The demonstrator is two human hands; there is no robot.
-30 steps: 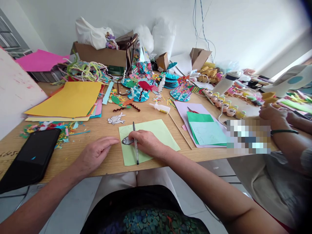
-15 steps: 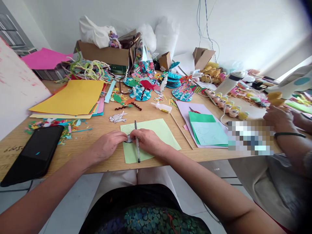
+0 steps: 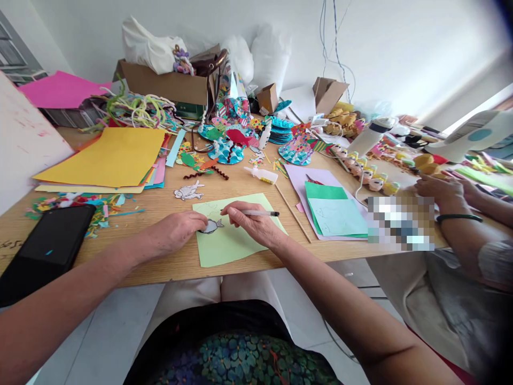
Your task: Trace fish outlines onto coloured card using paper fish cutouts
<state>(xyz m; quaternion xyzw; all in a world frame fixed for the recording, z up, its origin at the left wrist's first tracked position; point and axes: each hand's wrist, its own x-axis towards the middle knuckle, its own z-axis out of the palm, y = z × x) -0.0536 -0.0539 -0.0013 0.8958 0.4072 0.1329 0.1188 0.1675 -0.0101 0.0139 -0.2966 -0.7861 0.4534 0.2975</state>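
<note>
A sheet of light green paper [image 3: 236, 247] lies on the table in front of me, with faint drawn outlines near its top edge. On its left part rests a small grey paper fish cutout [image 3: 211, 226] with a dark outline. The bent, closed fingers of my left hand [image 3: 178, 231] hold the fish down by its left end. In my right hand [image 3: 248, 220] is a pen [image 3: 260, 213], gripped between thumb and fingers. It lies nearly level, its dark end pointing right, and the tip is hidden at the fingers. Another white paper fish cutout [image 3: 189, 190] lies just beyond the sheet.
A black phone [image 3: 56, 235] and paper scraps lie left, below stacked coloured paper [image 3: 104, 158]. Beyond are a glue bottle [image 3: 262, 175], fish crafts and a cardboard box [image 3: 160, 88]. To the right are a wooden stick [image 3: 294, 211], green paper [image 3: 326, 191] and a co-worker's hands [image 3: 441, 190].
My right hand has lifted off the fish and shifted slightly right. The pen has swung from upright to nearly level. More of the fish now shows; my left hand stays on it.
</note>
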